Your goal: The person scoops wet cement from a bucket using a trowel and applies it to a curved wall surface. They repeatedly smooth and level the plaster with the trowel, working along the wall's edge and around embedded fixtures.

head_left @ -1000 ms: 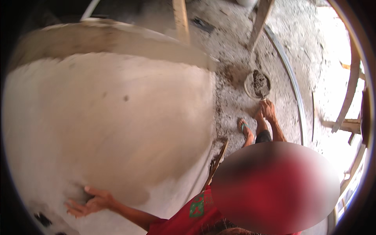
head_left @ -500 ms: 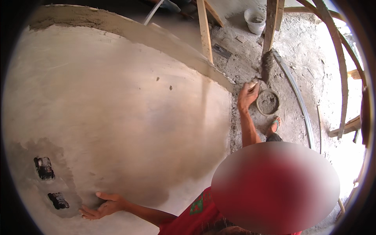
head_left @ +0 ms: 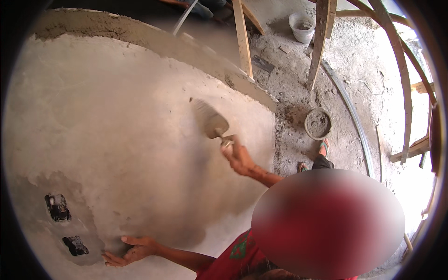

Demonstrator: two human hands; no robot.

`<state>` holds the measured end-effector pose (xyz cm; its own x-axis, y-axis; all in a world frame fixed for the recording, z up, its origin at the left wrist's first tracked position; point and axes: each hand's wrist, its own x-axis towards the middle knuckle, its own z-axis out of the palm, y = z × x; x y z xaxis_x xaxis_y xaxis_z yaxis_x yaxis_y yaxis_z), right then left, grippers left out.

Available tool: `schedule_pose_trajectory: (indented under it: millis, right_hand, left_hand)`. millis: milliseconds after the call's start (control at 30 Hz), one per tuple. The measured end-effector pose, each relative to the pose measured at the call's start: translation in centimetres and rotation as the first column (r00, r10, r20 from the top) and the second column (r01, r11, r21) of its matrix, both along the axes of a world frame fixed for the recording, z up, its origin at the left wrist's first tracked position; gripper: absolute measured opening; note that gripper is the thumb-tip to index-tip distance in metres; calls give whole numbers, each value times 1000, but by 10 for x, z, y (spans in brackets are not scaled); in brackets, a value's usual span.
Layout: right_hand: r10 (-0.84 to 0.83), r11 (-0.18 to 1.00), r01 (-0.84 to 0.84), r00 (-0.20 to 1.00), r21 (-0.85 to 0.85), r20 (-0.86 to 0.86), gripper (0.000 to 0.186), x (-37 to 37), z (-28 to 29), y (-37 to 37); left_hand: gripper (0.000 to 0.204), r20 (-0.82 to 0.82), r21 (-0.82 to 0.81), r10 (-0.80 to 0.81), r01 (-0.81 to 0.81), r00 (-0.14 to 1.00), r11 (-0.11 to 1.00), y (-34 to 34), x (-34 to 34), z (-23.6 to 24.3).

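My right hand is closed around the handle of a pointing trowel. Its blade is smeared by motion and lies over the upper part of a plastered wall; whether it touches the surface I cannot tell. A small dark spot of mortar shows by the blade's tip. Toward the lower left, my left hand is open with fingers apart, holding nothing, at the wall near two dark box-shaped recesses. A round tub of mortar stands on the floor to the right.
A white bucket and a flat dark tool are on the rough floor. Wooden props rise beyond the wall's end. A long metal strip lies farther right. Part of another person shows at the top.
My right hand has swung left from beside the mortar tub to the wall, bringing the trowel into clear sight. One mortar spot on the wall no longer shows. My left hand has barely shifted.
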<state>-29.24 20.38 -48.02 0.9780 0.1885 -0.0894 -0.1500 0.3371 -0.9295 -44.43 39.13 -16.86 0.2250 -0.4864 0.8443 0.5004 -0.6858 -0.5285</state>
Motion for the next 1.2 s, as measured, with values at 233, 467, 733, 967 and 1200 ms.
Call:
schedule_pose_trajectory:
  millis: [233, 467, 733, 967, 1200]
  right_hand:
    - [181, 756, 308, 750, 578, -636, 54, 79, -99, -25]
    - [325, 813, 110, 730, 572, -601, 58, 190, -71, -42]
    - [132, 991, -121, 894, 55, -429, 62, 191, 30, -51]
    - [260, 964, -265, 936, 8, -240, 55, 155, 83, -57]
    - [259, 964, -173, 790, 203, -556, 61, 100, -16, -86]
  left_hand:
    - [55, 10, -11, 80, -80, 997, 997, -8, 14, 5]
    - [61, 93, -162, 189, -172, 978, 972, -4, 16, -4]
    - [59, 84, -99, 196, -188, 977, 977, -8, 18, -5]
    - [58, 73, -54, 190, -186, 979, 981, -4, 17, -2]
    - [58, 136, -151, 232, -211, 963, 966, 4, 14, -6]
